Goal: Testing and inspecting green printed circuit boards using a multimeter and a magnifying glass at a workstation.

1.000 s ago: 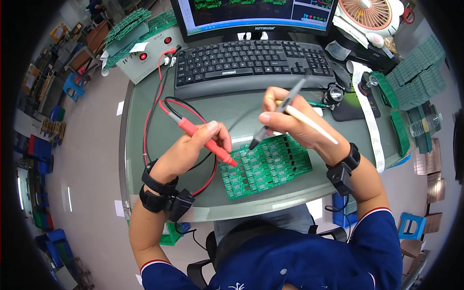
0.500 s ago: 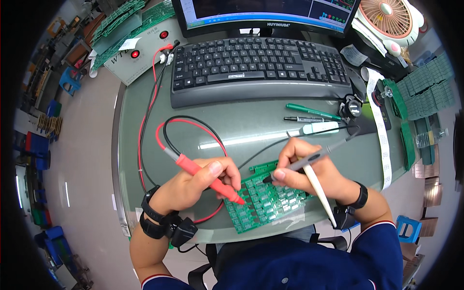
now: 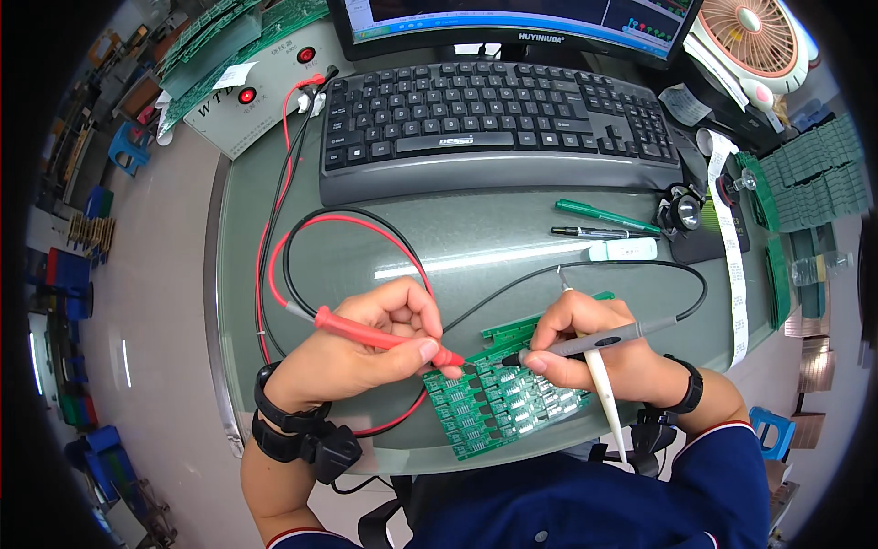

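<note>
Far left: grey box (image 3: pixel 240 126). Left hand (image 3: pixel 343 368) grips red probe (image 3: pixel 361 331), tip at far-left part of green circuit panel (image 3: pixel 489 416); contact unclear. Panel lies mid-counter (image 3: pixel 476 229), near side, below both hands. Right hand (image 3: pixel 636 371) grasps grey probe (image 3: pixel 608 339), dark tip also at panel, plus white stick (image 3: pixel 605 398) slanting near. Right: paper strip (image 3: pixel 729 247) running far to near.

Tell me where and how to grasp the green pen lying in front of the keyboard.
Likely best: pinch the green pen across its left half, from above. It lies flat; toward its right end the black pen and black round device crowd it.
</note>
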Tool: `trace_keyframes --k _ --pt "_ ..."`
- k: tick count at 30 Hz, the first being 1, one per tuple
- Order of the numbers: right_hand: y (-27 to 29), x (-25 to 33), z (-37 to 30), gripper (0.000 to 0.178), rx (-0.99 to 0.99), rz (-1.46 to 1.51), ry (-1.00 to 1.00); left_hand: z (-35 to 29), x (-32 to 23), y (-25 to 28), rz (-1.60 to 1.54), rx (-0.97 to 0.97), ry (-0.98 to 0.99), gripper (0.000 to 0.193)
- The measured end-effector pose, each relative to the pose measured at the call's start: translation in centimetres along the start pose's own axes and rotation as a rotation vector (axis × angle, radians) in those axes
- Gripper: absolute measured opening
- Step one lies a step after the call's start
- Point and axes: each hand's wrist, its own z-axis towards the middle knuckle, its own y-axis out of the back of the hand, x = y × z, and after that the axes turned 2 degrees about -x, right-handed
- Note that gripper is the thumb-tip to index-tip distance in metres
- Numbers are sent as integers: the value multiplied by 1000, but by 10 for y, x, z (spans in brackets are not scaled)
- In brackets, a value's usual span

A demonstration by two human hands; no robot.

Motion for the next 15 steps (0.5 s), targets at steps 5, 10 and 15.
trace_keyframes --k 5,10,15 --pt "-1 -1 -1 22 0 50 -17 0 4 0 29 -3 -2 15" --pt "-1 0 0 22 6 -3 33 -1 5 -1 24 -1 -13 15" --pt "-2 0 1 21 13 -10 36 -1 9 -1 16 15 -50 15"
